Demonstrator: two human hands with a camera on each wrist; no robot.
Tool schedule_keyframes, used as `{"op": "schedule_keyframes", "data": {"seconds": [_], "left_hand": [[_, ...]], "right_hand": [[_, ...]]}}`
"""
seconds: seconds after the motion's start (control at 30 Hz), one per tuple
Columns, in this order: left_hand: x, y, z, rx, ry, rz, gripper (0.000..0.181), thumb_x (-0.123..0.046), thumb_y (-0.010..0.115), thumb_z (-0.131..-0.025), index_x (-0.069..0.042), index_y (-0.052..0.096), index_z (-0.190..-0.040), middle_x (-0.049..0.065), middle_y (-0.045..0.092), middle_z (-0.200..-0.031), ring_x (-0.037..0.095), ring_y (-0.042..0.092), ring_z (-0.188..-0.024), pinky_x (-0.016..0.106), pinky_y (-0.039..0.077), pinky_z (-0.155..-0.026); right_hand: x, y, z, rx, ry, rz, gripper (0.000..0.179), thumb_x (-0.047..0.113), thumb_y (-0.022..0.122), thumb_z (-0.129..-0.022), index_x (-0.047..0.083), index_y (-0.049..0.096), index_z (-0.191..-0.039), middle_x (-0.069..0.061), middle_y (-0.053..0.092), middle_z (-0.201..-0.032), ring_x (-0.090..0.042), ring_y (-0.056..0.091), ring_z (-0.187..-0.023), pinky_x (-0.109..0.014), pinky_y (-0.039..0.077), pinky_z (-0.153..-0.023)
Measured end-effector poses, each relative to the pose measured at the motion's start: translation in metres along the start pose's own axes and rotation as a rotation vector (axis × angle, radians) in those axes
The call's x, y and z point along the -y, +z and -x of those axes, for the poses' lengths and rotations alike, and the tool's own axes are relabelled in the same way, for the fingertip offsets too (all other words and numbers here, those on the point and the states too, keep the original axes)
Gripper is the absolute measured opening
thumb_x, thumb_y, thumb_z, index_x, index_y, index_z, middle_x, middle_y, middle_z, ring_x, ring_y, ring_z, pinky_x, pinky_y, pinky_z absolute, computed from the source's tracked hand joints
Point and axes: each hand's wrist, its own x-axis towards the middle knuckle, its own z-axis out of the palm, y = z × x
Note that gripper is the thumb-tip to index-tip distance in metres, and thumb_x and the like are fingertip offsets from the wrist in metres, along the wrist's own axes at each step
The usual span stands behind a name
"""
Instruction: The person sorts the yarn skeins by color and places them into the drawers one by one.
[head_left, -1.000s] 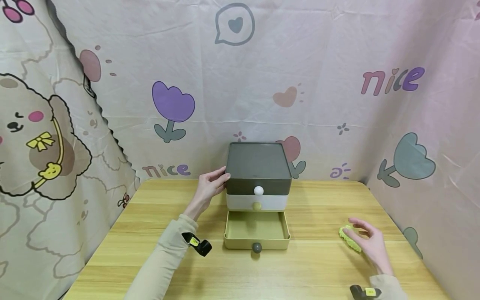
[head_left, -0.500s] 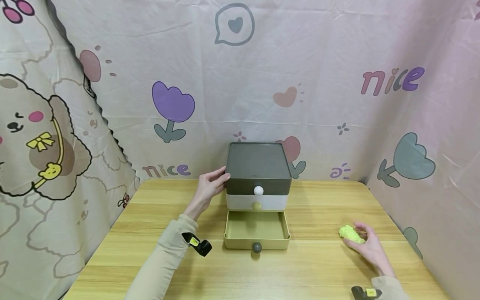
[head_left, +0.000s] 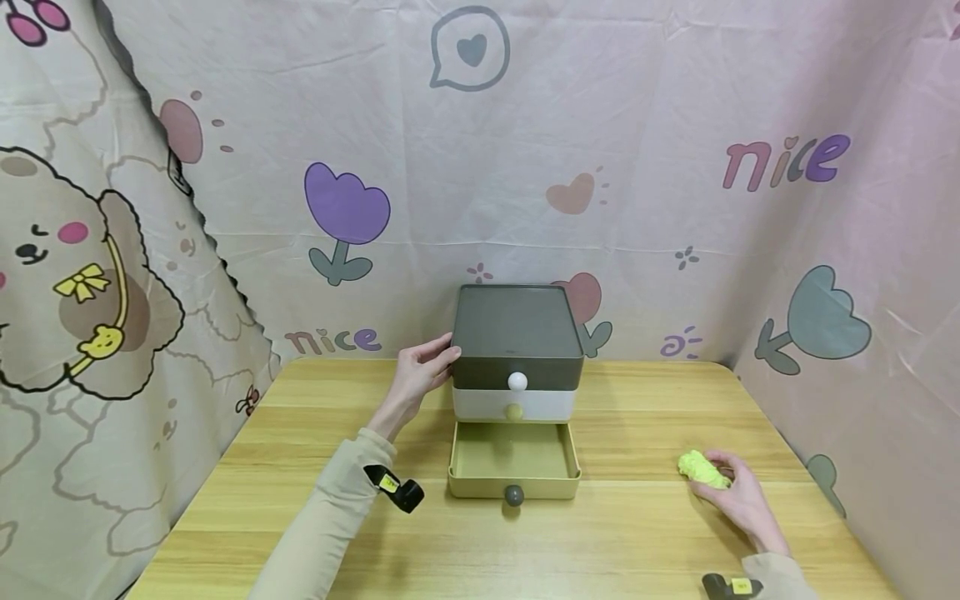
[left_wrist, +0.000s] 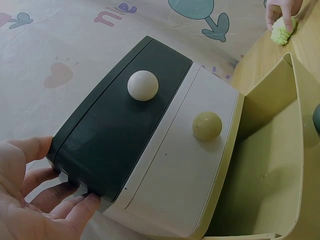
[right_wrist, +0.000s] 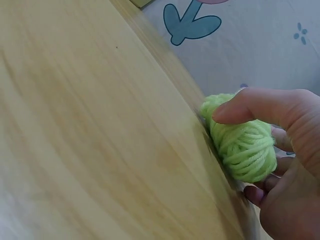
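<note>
A small desktop drawer unit (head_left: 517, 321) stands on the table, with a dark grey top drawer, a white middle drawer (left_wrist: 172, 165) and a yellow-green bottom drawer (head_left: 513, 458). The bottom drawer is pulled out and nothing lies in it. My left hand (head_left: 416, 371) touches the unit's left side; in the left wrist view its fingertips rest along the dark drawer's edge. At the right, my right hand (head_left: 742, 496) holds a lime-green ball of yarn (right_wrist: 242, 145) at the table, thumb on one side and fingers on the other. Part of the yarn is hidden by the thumb.
The wooden table (head_left: 615, 550) reaches back to a patterned cloth (head_left: 495, 150), which hangs close behind the drawer unit and along both sides. A grey knob (head_left: 513, 496) sticks out from the pulled-out drawer's front.
My right hand has closed its thumb and fingers onto the ball of yarn, which has turned to show more of its side. My left hand and the drawer unit stay still.
</note>
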Motion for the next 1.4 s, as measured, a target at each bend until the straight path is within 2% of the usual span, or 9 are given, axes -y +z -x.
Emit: {"op": "schedule_keyframes", "data": {"seconds": [0.1, 0.3, 0.47, 0.63, 0.7, 0.83, 1.1, 1.27, 1.4], "left_hand": [[0.000, 0.000, 0.000, 0.004, 0.005, -0.004, 0.052, -0.012, 0.063, -0.099, -0.006, 0.049, -0.148, 0.015, 0.044, -0.157, 0.026, 0.054, -0.132, 0.042, 0.048, -0.109], [0.001, 0.000, -0.001, 0.000, -0.002, -0.001, 0.051, -0.013, 0.063, -0.099, -0.006, 0.050, -0.148, 0.014, 0.045, -0.157, 0.025, 0.054, -0.132, 0.040, 0.048, -0.109], [0.001, 0.000, -0.001, 0.001, 0.002, -0.002, 0.051, -0.013, 0.063, -0.099, -0.006, 0.050, -0.148, 0.015, 0.045, -0.156, 0.026, 0.054, -0.132, 0.041, 0.048, -0.109], [0.001, 0.000, -0.002, 0.002, 0.003, -0.008, 0.052, -0.013, 0.063, -0.099, -0.006, 0.049, -0.148, 0.015, 0.044, -0.157, 0.022, 0.057, -0.129, 0.040, 0.048, -0.109], [0.001, 0.000, -0.002, -0.004, -0.002, -0.006, 0.051, -0.013, 0.064, -0.099, -0.006, 0.050, -0.148, 0.014, 0.045, -0.157, 0.021, 0.057, -0.128, 0.039, 0.049, -0.108], [0.000, 0.001, 0.000, -0.002, -0.003, -0.012, 0.051, -0.013, 0.063, -0.099, -0.007, 0.050, -0.148, 0.011, 0.045, -0.157, 0.021, 0.057, -0.129, 0.039, 0.049, -0.108], [0.001, 0.000, 0.000, 0.004, 0.005, -0.021, 0.052, -0.014, 0.063, -0.099, -0.006, 0.049, -0.148, 0.015, 0.044, -0.157, 0.020, 0.058, -0.127, 0.041, 0.048, -0.109], [0.000, 0.000, 0.000, 0.000, 0.007, -0.013, 0.051, -0.014, 0.063, -0.099, -0.006, 0.050, -0.148, 0.014, 0.045, -0.157, 0.017, 0.059, -0.124, 0.042, 0.048, -0.109], [0.000, 0.000, 0.001, -0.004, 0.001, -0.011, 0.051, -0.013, 0.063, -0.099, -0.006, 0.050, -0.148, 0.014, 0.047, -0.156, 0.015, 0.060, -0.122, 0.040, 0.049, -0.108]], "right_hand": [[-0.002, 0.001, 0.000, -0.023, -0.005, -0.005, 0.064, 0.008, 0.082, -0.079, -0.012, 0.051, -0.131, -0.030, 0.059, -0.121, 0.020, 0.040, -0.087, -0.004, 0.038, -0.076], [0.000, 0.004, 0.001, -0.057, -0.012, -0.022, 0.060, 0.008, 0.082, -0.079, -0.011, 0.055, -0.129, -0.009, 0.063, -0.113, 0.018, 0.042, -0.088, -0.005, 0.037, -0.078], [0.007, 0.005, 0.001, -0.058, -0.009, -0.054, 0.060, 0.010, 0.081, -0.082, -0.011, 0.055, -0.132, -0.008, 0.065, -0.115, 0.017, 0.045, -0.089, -0.004, 0.039, -0.077], [0.020, 0.011, 0.002, -0.055, -0.036, -0.167, 0.058, 0.007, 0.079, -0.084, -0.013, 0.052, -0.132, 0.025, 0.057, -0.104, 0.017, 0.047, -0.091, -0.001, 0.041, -0.080], [0.027, 0.015, 0.002, -0.059, -0.074, -0.226, 0.056, 0.003, 0.077, -0.085, -0.015, 0.052, -0.131, 0.032, 0.055, -0.101, 0.017, 0.049, -0.093, -0.001, 0.042, -0.082], [0.043, 0.023, 0.001, -0.043, -0.139, -0.312, 0.053, 0.000, 0.076, -0.085, -0.015, 0.052, -0.130, 0.031, 0.057, -0.104, 0.015, 0.053, -0.096, -0.001, 0.043, -0.085], [0.072, 0.040, -0.001, 0.014, -0.240, -0.374, 0.050, -0.002, 0.076, -0.084, -0.014, 0.054, -0.128, 0.025, 0.060, -0.111, 0.013, 0.055, -0.103, 0.003, 0.036, -0.097], [0.090, 0.056, -0.003, 0.057, -0.329, -0.417, 0.046, -0.005, 0.075, -0.084, -0.015, 0.056, -0.125, 0.019, 0.062, -0.113, 0.009, 0.058, -0.104, 0.000, 0.040, -0.097], [0.105, 0.069, -0.005, 0.085, -0.388, -0.443, 0.043, -0.007, 0.075, -0.083, -0.014, 0.058, -0.122, 0.009, 0.066, -0.114, 0.006, 0.060, -0.103, -0.003, 0.043, -0.097]]}}
